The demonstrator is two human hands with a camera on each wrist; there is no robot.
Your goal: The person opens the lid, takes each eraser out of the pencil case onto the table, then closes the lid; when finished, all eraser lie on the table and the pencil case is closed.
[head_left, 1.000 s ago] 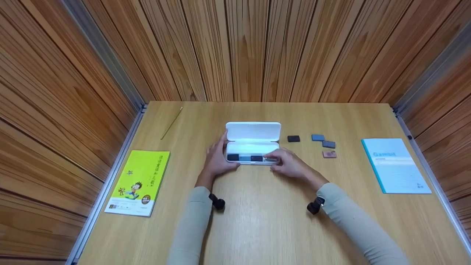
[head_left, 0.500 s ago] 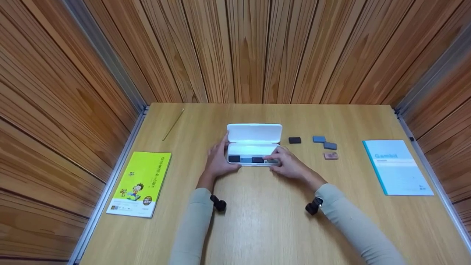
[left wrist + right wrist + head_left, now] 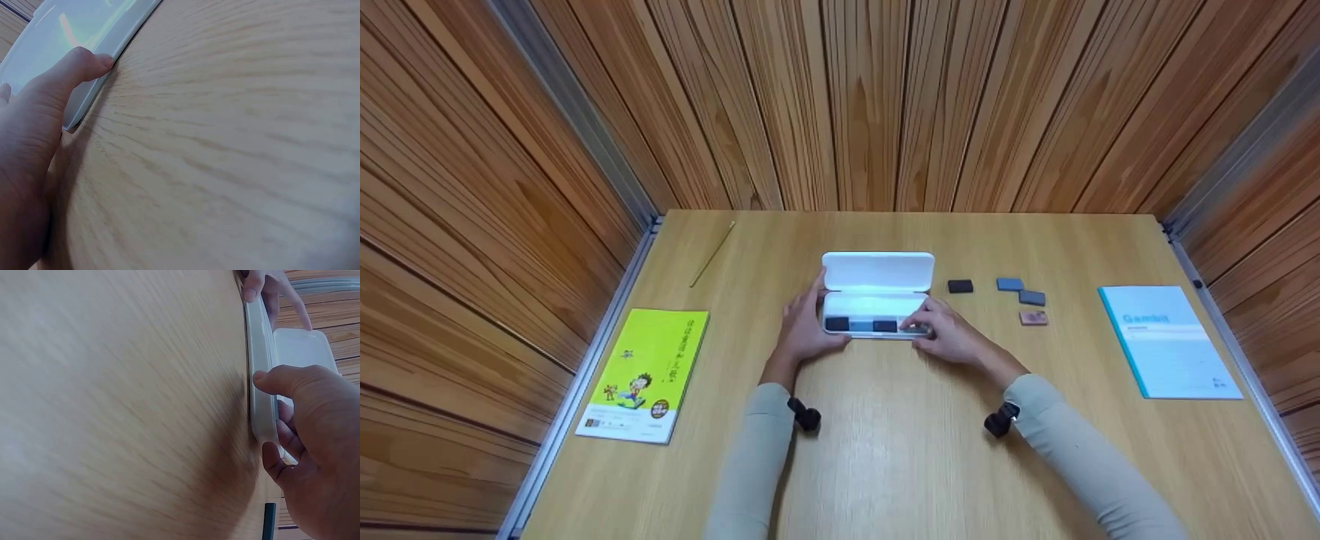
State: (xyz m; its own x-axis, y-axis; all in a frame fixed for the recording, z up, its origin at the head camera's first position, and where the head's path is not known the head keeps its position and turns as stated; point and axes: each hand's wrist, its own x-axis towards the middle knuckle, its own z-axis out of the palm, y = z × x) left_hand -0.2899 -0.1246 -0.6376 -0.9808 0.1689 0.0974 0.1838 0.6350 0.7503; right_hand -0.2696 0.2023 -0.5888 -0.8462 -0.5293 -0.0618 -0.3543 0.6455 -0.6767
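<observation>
A white pencil case [image 3: 877,304] lies open on the table, its lid [image 3: 877,271] standing up at the back. Along its front wall inside sit a black eraser [image 3: 837,324], a blue eraser [image 3: 861,326] and another black eraser [image 3: 885,326]. My left hand [image 3: 808,326] grips the case's left end, thumb along the front wall and a finger up by the lid. At the right end, my right hand [image 3: 949,330] has its thumb on the outside of the front wall [image 3: 261,405] and curled fingers over the rim, inside the case. These fingers partly hide that corner.
Right of the case lie a black eraser [image 3: 960,286], two blue ones [image 3: 1009,284] and a pinkish one [image 3: 1033,319]. A light blue notebook [image 3: 1174,341] is at the far right. A yellow-green book [image 3: 645,375] and a pencil [image 3: 712,254] lie on the left.
My right fingertips have drawn slightly right, away from the black eraser inside the case. My left hand keeps its hold, and the case stays put.
</observation>
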